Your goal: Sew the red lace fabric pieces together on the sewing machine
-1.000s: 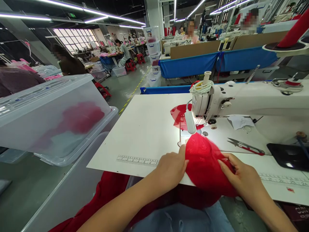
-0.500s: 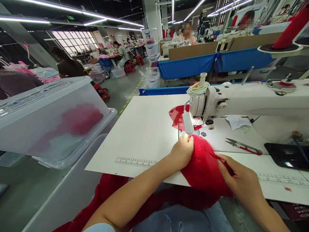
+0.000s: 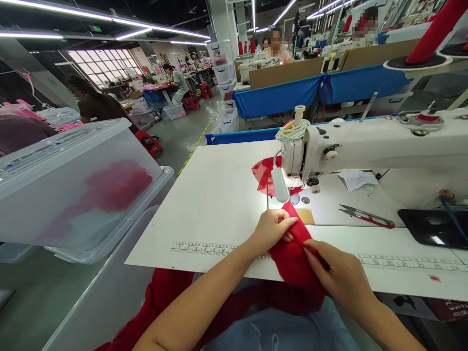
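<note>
Red fabric [image 3: 292, 253] lies folded at the near edge of the white tabletop [image 3: 219, 204], just before the sewing machine [image 3: 365, 146] and its lamp [image 3: 280, 184]. Left hand [image 3: 272, 229] pinches the cloth's upper tip, fingers clenched on it; right hand [image 3: 338, 275] grips its lower right side. Thread snips [image 3: 365, 216] lie to the right, well apart. A clear plastic bin [image 3: 73, 185] stands at the left.

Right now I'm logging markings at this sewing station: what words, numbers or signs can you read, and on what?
Ruler printed along the table front edge, left part: digits too small to read.
Ruler, right part: numbers, blurred; "24" seems to stand near the end.
Dark label under the table edge: white letters, cut off and unreadable.
Green sign at the ceiling: too small.
Stacked bins: labels blurred.
</note>
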Motion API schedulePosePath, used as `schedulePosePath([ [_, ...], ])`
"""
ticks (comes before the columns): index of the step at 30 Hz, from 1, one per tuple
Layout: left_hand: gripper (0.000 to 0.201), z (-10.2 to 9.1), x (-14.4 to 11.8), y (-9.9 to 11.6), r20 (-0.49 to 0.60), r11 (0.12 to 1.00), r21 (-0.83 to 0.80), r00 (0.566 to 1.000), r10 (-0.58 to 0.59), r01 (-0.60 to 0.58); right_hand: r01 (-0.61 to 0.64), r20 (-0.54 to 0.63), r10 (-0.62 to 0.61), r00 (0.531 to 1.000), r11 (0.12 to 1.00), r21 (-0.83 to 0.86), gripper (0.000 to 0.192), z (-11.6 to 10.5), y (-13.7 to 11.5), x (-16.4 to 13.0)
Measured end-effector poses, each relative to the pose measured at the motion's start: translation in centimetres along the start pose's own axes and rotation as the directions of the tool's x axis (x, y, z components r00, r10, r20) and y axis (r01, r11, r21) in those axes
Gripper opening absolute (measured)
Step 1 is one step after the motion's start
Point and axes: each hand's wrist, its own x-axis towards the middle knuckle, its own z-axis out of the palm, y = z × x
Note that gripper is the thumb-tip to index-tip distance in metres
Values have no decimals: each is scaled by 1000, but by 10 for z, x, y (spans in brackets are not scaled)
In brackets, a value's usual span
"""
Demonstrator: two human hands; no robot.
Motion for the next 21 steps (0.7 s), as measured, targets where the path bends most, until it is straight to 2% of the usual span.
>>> schedulePosePath([
  [3, 32, -2, 2, -1, 16, 998, -57, 1000, -7, 8, -217, 112, 198, 974, 957, 193, 30, -11, 3, 10],
  [5, 30, -2, 2, -1, 26, 996, -84, 1000, -11, 13, -369, 137, 345, 929, 895, 249, 35, -15, 5, 21],
  [7, 26, -1, 2, -1, 28, 994, -108, 1000, -12, 15, -457, 150, 432, 889, 852, 253, 40, -16, 4, 31],
  [11, 23, -1, 0, -1, 10, 989, -150, 1000, -1, 2, -485, 250, 433, 866, 850, 205, 35, -11, 1, 43],
  [13, 24, -1, -1, -1, 13, 987, -161, 1000, 9, -7, -506, 305, 429, 850, 826, 249, 32, -11, 2, 45],
  [15, 26, -1, -1, -1, 17, 986, -164, 1000, 20, -17, -557, 365, 438, 821, 754, 348, 35, -12, 5, 46],
  [18, 29, 0, 0, -2, 15, 987, -158, 999, 31, -28, -647, 435, 480, 762, 598, 473, 38, -15, 12, 48],
  [21, 26, 0, 1, -3, 8, 989, -147, 1000, 30, -29, -713, 449, 554, 701, 524, 467, 39, -14, 17, 49],
])
